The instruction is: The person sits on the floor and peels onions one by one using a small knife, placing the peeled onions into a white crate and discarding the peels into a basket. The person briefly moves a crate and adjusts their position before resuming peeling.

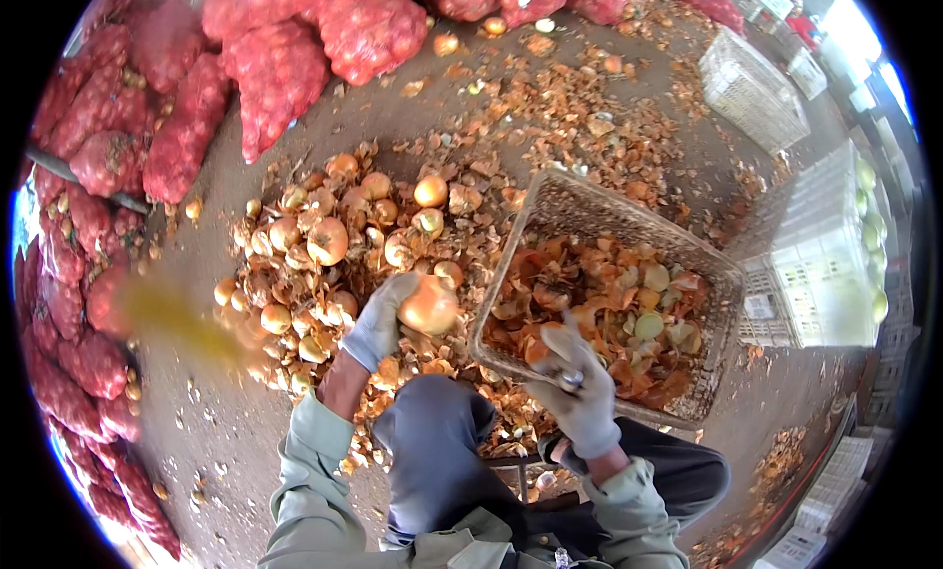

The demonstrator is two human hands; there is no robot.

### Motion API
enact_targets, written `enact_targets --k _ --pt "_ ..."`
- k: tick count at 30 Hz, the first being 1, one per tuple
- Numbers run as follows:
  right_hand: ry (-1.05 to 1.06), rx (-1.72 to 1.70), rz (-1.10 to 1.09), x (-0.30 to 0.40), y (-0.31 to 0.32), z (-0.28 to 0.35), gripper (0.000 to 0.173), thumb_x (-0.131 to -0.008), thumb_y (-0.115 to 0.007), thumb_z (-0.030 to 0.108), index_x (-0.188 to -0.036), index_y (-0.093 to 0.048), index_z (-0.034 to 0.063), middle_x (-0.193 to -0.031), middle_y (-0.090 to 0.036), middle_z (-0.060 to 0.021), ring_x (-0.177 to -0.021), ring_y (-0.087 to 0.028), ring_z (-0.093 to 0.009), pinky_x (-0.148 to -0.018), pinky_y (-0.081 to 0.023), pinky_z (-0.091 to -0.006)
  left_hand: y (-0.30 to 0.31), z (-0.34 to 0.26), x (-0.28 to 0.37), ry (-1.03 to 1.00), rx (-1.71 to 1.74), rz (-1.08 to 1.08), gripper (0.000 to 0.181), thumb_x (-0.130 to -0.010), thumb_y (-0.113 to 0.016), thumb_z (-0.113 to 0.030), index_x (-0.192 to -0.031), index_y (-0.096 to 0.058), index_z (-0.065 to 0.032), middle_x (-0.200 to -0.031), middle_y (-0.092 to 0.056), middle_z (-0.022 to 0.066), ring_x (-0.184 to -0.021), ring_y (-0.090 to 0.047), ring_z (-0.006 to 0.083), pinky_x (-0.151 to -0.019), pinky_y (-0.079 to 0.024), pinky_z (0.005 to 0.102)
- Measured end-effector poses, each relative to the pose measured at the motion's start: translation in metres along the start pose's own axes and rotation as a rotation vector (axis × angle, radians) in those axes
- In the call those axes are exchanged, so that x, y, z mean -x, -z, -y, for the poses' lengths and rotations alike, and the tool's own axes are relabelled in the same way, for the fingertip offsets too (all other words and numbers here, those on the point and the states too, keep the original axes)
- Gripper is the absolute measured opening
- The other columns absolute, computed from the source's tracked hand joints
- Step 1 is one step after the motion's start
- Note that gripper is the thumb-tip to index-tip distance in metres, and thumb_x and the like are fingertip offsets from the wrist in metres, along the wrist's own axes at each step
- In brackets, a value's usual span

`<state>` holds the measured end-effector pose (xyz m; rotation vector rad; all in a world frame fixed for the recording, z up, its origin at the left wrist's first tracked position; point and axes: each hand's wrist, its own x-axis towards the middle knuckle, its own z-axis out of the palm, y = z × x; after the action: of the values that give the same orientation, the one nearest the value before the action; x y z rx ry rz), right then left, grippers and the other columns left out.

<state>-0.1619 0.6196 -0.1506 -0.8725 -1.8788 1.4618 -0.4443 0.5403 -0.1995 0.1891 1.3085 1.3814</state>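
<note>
My left hand (pixel 381 320), in a pale work glove, holds a large yellow-brown onion (pixel 429 304) above the floor, left of a dirty plastic crate (pixel 495 289). My right hand (pixel 577 385), gloved too, is closed around a small tool whose round metallic end (pixel 572 378) shows between the fingers; a thin blade seems to point up from it, blurred. This hand is over the crate's near edge. Loose onion skins and cut onion pieces (pixel 649 326) lie in the crate. A heap of unpeeled onions (pixel 328 241) among dry skins lies beyond my left hand.
Red mesh sacks of onions (pixel 276 75) are piled at the left and far side. Onion skins (pixel 575 112) litter the floor beyond the crate. White crates (pixel 803 259) stand at the right, one with pale peeled onions (pixel 871 230) on top. My knees are close below the crate.
</note>
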Motion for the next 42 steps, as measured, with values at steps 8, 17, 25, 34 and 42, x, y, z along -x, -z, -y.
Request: enact_targets --k 8,17,25,34,42 --pt "0.08 -0.621 -0.141 0.004 0.033 0.017 0.078 -0.075 -0.083 0.012 -0.14 -0.042 -0.0027 -0.131 -0.055 -0.0105 -0.107 -0.057 -0.014 -0.087 -0.05 -0.0285 -0.136 -0.019 0.041 -0.356 -0.632 0.539 0.062 -0.099 -0.043 -0.052 -0.131 -0.049 0.0011 -0.116 -0.061 0.0036 -0.106 -0.055 0.0119 -0.09 -0.046 0.028" --pt "-0.082 -0.436 -0.037 0.068 0.126 0.038 0.069 -0.088 -0.069 0.041 -0.137 -0.047 -0.002 -0.108 -0.063 -0.0042 -0.081 -0.056 -0.007 -0.07 -0.047 -0.0223 -0.212 0.02 0.082 0.164 -0.227 0.793 0.064 -0.089 -0.061 -0.053 -0.13 -0.049 -0.0059 -0.108 -0.064 0.009 -0.088 -0.067 0.0219 -0.059 -0.059 0.0361" --pt "0.05 0.01 -0.188 0.107 0.13 0.055 0.028 -0.099 -0.054 0.027 -0.104 -0.056 -0.0009 -0.083 -0.056 -0.0061 -0.071 -0.051 -0.012 -0.064 -0.044 -0.0274 -0.226 0.062 0.095 0.191 0.285 0.628 0.065 -0.087 -0.062 -0.052 -0.13 -0.05 -0.005 -0.11 -0.065 0.0137 -0.091 -0.068 0.0264 -0.061 -0.061 0.0402" --pt "0.091 0.202 -0.154 0.131 0.115 0.064 0.006 -0.091 -0.059 0.003 -0.089 -0.056 -0.0018 -0.068 -0.047 -0.0122 -0.055 -0.045 -0.023 -0.053 -0.038 -0.0313 -0.212 0.054 0.105 0.073 0.448 0.615 0.063 -0.089 -0.063 -0.042 -0.132 -0.046 0.0003 -0.12 -0.06 0.0165 -0.11 -0.061 0.0284 -0.094 -0.052 0.0434" --pt "0.03 0.087 -0.173 0.131 0.109 0.071 0.008 -0.093 -0.057 0.006 -0.09 -0.057 -0.002 -0.067 -0.048 -0.011 -0.054 -0.045 -0.021 -0.053 -0.038 -0.0309 -0.216 0.056 0.109 0.0 0.446 0.64 0.058 -0.091 -0.061 -0.041 -0.13 -0.047 -0.001 -0.118 -0.06 0.015 -0.108 -0.062 0.0266 -0.092 -0.053 0.042"
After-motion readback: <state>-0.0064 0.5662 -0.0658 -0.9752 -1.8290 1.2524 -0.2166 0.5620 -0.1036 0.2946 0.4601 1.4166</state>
